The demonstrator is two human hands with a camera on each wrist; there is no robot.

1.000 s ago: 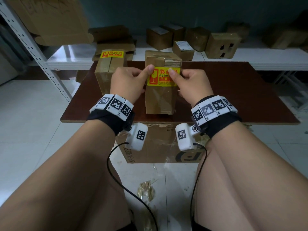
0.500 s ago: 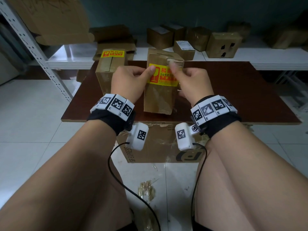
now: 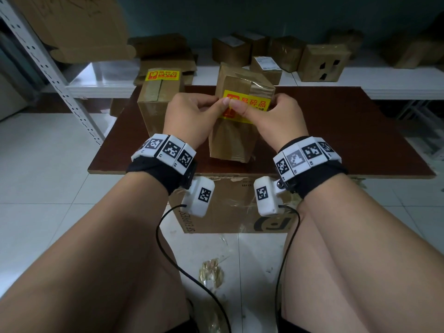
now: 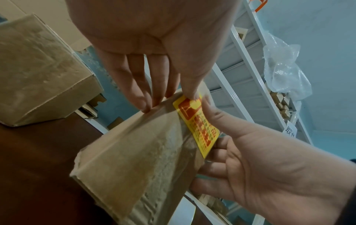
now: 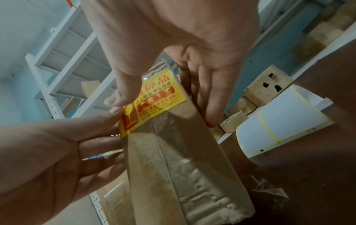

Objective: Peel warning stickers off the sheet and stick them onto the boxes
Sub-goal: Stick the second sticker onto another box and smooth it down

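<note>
A tall brown cardboard box (image 3: 236, 138) stands tilted on the dark red table (image 3: 348, 131), with a yellow and red warning sticker (image 3: 251, 105) high on its front. My left hand (image 3: 192, 116) grips its left side, and the right hand (image 3: 276, 118) grips the right side. Both thumbs press side by side on the sticker's left part. The left wrist view shows the left fingers (image 4: 146, 91) on the box's side and the thumb on the sticker (image 4: 200, 130). The right wrist view shows the right thumb on the sticker (image 5: 156, 103).
A second box (image 3: 157, 109) with a yellow sticker (image 3: 163, 75) on top stands just left. White backing paper (image 5: 279, 129) lies on the table to the right. Several more boxes (image 3: 322, 63) line the white shelf behind. A big carton (image 3: 230, 207) sits under the table's front edge.
The box has been turned and tipped a little between my hands. The right thumb slid left across the sticker and now sits beside the left thumb.
</note>
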